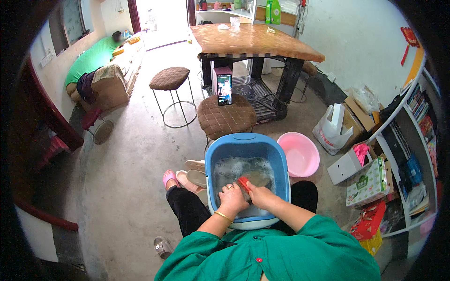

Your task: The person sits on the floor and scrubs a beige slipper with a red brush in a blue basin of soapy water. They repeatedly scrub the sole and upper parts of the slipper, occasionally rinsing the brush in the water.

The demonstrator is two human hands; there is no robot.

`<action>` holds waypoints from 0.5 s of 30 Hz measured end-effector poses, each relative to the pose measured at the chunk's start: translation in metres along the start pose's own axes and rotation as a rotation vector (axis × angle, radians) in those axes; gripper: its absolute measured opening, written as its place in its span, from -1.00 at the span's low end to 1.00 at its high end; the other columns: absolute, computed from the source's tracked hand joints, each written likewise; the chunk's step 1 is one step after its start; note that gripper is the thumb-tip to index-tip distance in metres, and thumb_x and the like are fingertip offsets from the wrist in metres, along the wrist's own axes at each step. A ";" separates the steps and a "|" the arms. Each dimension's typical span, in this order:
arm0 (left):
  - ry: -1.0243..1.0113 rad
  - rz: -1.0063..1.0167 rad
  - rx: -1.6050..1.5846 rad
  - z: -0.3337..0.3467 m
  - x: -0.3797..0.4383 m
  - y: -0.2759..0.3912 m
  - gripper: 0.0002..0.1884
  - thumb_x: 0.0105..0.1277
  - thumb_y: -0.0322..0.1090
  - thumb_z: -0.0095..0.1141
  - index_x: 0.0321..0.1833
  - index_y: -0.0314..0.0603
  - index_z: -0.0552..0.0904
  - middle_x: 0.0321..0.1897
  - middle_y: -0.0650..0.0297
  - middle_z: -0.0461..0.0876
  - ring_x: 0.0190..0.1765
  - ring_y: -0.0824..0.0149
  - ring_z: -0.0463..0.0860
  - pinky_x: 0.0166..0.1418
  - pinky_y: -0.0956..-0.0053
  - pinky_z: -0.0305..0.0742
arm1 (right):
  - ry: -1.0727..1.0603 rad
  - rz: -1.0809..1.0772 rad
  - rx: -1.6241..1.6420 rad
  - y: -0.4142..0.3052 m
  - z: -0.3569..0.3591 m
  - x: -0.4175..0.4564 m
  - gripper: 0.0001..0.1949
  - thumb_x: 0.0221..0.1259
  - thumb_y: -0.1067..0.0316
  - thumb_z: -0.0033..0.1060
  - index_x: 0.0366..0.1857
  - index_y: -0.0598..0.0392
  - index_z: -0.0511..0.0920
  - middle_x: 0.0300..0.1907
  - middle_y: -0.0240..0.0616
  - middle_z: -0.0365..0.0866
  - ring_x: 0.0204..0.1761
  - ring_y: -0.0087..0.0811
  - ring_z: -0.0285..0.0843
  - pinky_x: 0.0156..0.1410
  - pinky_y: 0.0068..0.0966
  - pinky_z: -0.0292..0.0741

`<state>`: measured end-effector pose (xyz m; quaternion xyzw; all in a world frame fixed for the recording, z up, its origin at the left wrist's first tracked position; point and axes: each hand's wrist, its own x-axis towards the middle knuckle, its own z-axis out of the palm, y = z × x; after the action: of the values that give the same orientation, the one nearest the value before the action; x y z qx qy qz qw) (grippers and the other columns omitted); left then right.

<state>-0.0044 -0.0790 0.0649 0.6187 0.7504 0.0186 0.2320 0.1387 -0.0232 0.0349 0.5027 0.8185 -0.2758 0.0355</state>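
Observation:
A blue plastic basin [212, 154] stands between my legs, holding sudsy water. My right hand [261, 195] grips a red scrubbing brush [243, 182] inside it. Just to the left, my left hand [232, 200], with a ring and a gold bracelet, rests on a dark grey item in the basin that my hands partly hide; it looks like a shoe, though its kind is not certain. A further brownish-grey item [259, 178] lies in the suds beyond the brush.
A pink basin [299, 154] stands to the right. Shoes [197, 178] lie at the left. Ahead, a quilted stool [226, 119] bears a phone [224, 89], before a wooden table [253, 40]. Boxes [367, 184] and a shelf line the right. A person [91, 58] leans over a couch.

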 end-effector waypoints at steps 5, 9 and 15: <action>0.062 0.040 -0.007 -0.005 0.005 0.001 0.00 -0.17 -0.06 0.37 0.35 -0.39 0.20 0.10 -0.07 0.44 0.16 -0.04 0.46 0.17 0.05 0.41 | 0.048 0.099 -0.017 0.011 -0.016 0.022 -0.50 0.30 0.27 -0.22 0.33 0.08 0.24 -0.15 0.27 0.58 -0.13 0.14 0.59 0.01 -0.06 0.49; 0.030 0.050 0.048 -0.008 0.005 -0.001 0.08 -0.18 -0.05 0.37 0.43 -0.32 0.09 0.09 -0.09 0.45 0.14 -0.08 0.47 0.15 0.01 0.42 | 0.065 0.197 -0.068 0.015 -0.017 0.036 -0.48 0.26 0.33 -0.21 0.35 0.11 0.20 -0.17 0.25 0.59 -0.15 0.16 0.59 0.01 -0.06 0.50; -0.023 0.040 -0.025 -0.010 0.006 -0.008 0.16 -0.19 -0.04 0.37 0.47 -0.29 -0.02 0.09 -0.12 0.45 0.13 -0.09 0.48 0.14 0.02 0.43 | -0.015 -0.054 0.040 -0.010 0.001 0.006 -0.49 0.32 0.21 -0.21 0.35 0.06 0.20 -0.25 0.32 0.57 -0.19 0.21 0.58 0.00 0.00 0.47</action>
<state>-0.0157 -0.0726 0.0692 0.6309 0.7346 0.0256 0.2482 0.1272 -0.0218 0.0360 0.4789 0.8257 -0.2970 0.0242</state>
